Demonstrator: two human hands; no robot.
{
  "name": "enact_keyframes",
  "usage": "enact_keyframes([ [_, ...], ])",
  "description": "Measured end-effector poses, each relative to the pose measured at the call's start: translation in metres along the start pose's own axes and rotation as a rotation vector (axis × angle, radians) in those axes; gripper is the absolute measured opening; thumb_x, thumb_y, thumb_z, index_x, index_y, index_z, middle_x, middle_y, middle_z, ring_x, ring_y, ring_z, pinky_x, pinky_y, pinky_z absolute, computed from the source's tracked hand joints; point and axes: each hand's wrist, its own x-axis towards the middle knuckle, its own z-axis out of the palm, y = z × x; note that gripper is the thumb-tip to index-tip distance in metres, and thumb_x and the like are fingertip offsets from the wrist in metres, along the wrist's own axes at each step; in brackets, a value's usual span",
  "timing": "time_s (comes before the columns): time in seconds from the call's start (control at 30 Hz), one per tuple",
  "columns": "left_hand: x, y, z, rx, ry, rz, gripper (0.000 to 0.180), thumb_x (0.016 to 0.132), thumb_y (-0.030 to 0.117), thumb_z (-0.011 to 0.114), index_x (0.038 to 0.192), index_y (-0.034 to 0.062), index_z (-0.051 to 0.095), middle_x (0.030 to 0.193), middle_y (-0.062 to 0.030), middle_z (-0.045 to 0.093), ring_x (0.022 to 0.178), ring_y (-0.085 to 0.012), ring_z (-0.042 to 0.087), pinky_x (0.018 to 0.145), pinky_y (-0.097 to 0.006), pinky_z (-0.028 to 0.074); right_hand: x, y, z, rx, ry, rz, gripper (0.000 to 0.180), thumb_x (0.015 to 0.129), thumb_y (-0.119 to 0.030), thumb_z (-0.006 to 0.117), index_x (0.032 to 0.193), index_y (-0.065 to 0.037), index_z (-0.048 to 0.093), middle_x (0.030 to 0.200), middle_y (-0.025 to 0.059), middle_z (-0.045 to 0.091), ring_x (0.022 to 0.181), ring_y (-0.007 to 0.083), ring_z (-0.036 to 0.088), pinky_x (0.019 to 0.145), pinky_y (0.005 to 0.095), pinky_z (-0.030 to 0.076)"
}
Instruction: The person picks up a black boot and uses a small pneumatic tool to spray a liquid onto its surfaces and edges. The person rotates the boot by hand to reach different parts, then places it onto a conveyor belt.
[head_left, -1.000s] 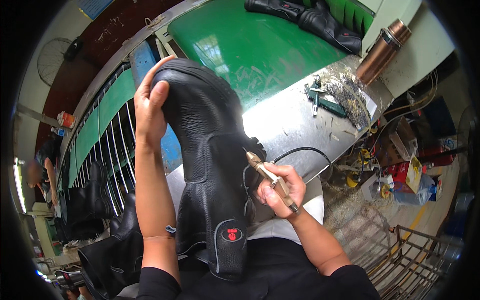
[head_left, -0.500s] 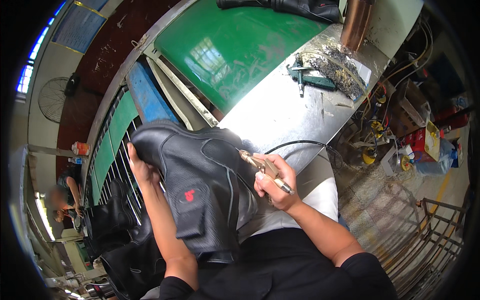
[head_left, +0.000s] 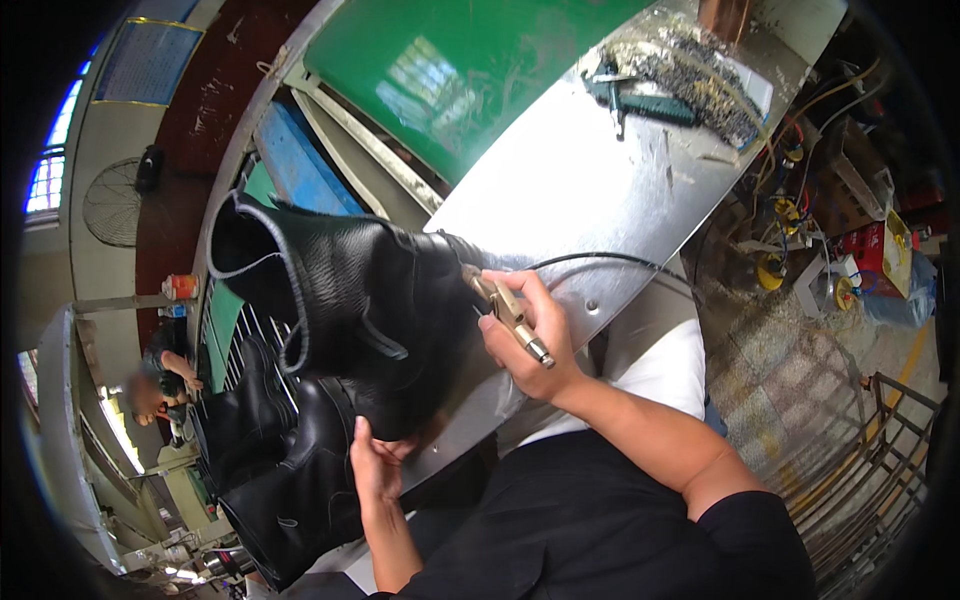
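Note:
A black leather boot (head_left: 360, 270) lies tilted across the middle of the view, its open shaft turned to the left. My left hand (head_left: 376, 462) grips it from below, near its lower end; some fingers are hidden behind the leather. In my right hand (head_left: 540, 345) is a small brass-coloured spray gun (head_left: 518, 322), its tip close to the boot's right side. Whether the tip touches the leather I cannot tell. A black hose (head_left: 610, 257) runs off to the right from behind the right hand.
A metal tabletop (head_left: 610, 215) adjoins a green panel (head_left: 500, 80). On it lie a green-handled tool (head_left: 650, 105) and dark residue. More black boots (head_left: 300, 480) stand at lower left by a rack. Another person (head_left: 165, 380) is farther left. Boxes and a metal rack (head_left: 880, 450) are at right.
The boot has turned, so its shaft opening now points left instead of toward me. My left hand has moved down and right to its underside. The spray gun remains beside the boot.

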Motion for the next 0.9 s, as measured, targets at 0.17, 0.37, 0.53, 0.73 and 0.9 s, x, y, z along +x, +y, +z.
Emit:
enact_keyframes([
  [0.17, -0.044, -0.019, 0.045, 0.055, -0.157, -0.192, 0.062, 0.103, 0.045, 0.033, 0.129, -0.0094, 0.047, 0.117, -0.0243, 0.063, 0.1, -0.0375, 0.067, 0.085, -0.041, 0.059, -0.014, -0.003, -0.009, -0.071, -0.019, -0.073, 0.041, 0.085, -0.006, 0.062, 0.123, 0.001, 0.048, 0.065, 0.0, 0.057, 0.057, 0.0039, 0.046, 0.053, 0.0223, 0.037],
  [0.37, -0.059, -0.021, 0.075, -0.008, -0.355, -0.312, 0.071, 0.098, 0.051, 0.041, 0.133, -0.0112, 0.041, 0.124, -0.0282, 0.057, 0.111, -0.0426, 0.061, 0.094, -0.044, 0.054, -0.018, -0.003, -0.015, -0.02, -0.026, -0.062, 0.041, 0.086, -0.004, 0.061, 0.123, 0.002, 0.047, 0.065, -0.0009, 0.055, 0.057, 0.0033, 0.046, 0.053, 0.0216, 0.037],
  [0.53, -0.056, -0.015, 0.084, -0.005, -0.419, -0.373, 0.08, 0.093, 0.059, 0.041, 0.138, -0.0069, 0.037, 0.13, -0.0291, 0.053, 0.117, -0.0403, 0.057, 0.099, -0.044, 0.05, -0.025, -0.003, -0.018, 0.016, -0.061, -0.062, 0.04, 0.085, -0.002, 0.06, 0.123, 0.003, 0.047, 0.067, -0.0007, 0.056, 0.058, 0.0033, 0.047, 0.053, 0.0211, 0.036],
  [0.73, -0.056, -0.014, 0.098, -0.114, -0.477, -0.501, 0.077, 0.095, 0.054, 0.039, 0.136, -0.0107, 0.038, 0.131, -0.0294, 0.051, 0.123, -0.0384, 0.054, 0.105, -0.043, 0.045, -0.042, -0.011, -0.031, -0.003, -0.124, -0.024, 0.043, 0.085, 0.0, 0.058, 0.126, 0.006, 0.046, 0.074, -0.0018, 0.055, 0.066, 0.0025, 0.049, 0.059, 0.0201, 0.039],
  [0.9, -0.056, -0.017, 0.106, -0.127, -0.525, -0.499, 0.08, 0.093, 0.056, 0.041, 0.138, -0.0094, 0.036, 0.133, -0.0295, 0.049, 0.125, -0.0384, 0.052, 0.106, -0.045, 0.043, -0.056, -0.014, -0.04, -0.067, -0.142, -0.021, 0.04, 0.086, -0.001, 0.058, 0.124, 0.006, 0.048, 0.073, -0.0033, 0.053, 0.066, 0.0017, 0.046, 0.06, 0.0187, 0.037],
])
